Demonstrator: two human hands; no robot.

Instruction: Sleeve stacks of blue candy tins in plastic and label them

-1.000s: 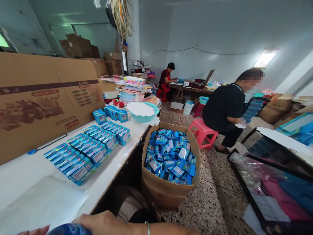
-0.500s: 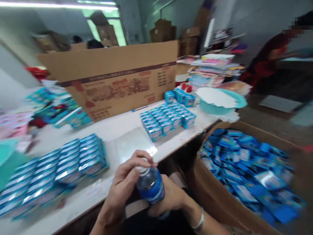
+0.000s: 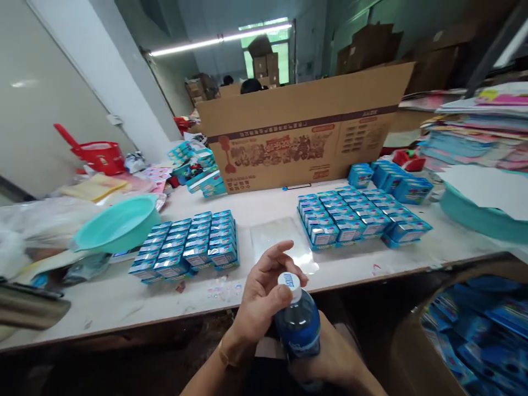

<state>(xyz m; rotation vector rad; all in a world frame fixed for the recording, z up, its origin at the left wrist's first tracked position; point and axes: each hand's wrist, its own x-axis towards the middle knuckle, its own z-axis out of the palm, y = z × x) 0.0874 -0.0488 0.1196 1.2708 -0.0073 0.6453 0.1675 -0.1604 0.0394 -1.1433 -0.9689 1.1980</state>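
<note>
A small water bottle with a blue label and a white cap stands upright in front of me, below the table's front edge. My left hand has its thumb and fingers closed round the cap. My right hand is wrapped round the bottle's lower body. On the white table behind the bottle lie two blocks of small blue boxes, one at the left and one at the right, with a clear plastic sheet between them.
A flattened cardboard box stands upright along the table's back. A teal basin sits at the left, another teal basin with white paper at the right. An open carton of blue boxes stands on the floor at the lower right. A red basket is far left.
My head has turned left, away from the seated people and toward the table. The bottle has come up into view, held by both hands, and my left hand now grips its cap.
</note>
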